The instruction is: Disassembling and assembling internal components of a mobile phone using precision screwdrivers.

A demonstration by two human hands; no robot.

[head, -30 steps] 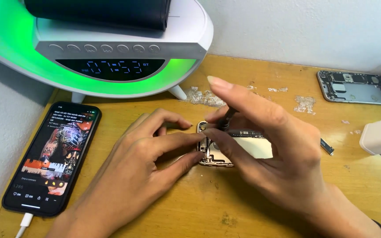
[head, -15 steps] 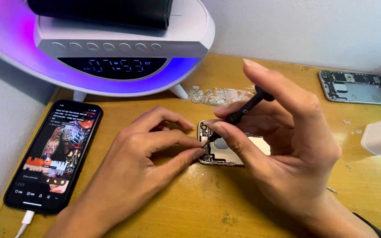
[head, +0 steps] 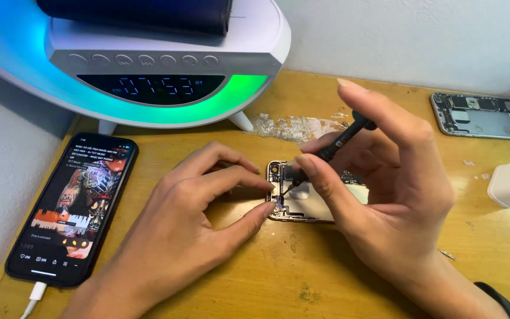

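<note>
Hands are working over an opened phone chassis [head: 302, 204] lying on the wooden desk [head: 337, 277] between them. To seat well, the tip should be standing upright with light pressure. The right hand [head: 385, 195] is pinching a black screwdriver [head: 334, 145] between thumb and 2 fingers, while the left hand [head: 190, 236], fingers loosely spread, is bracing the chassis's near edge.

On the wooden table [head: 267, 283], the left hand [head: 184, 236] steadies an opened phone chassis [head: 302, 204] while the right hand [head: 385, 195] pinches a black precision screwdriver [head: 334, 145], its tip down inside the chassis. A charging smartphone [head: 75, 207] lies left, beneath a glowing clock lamp [head: 149, 71].
</note>
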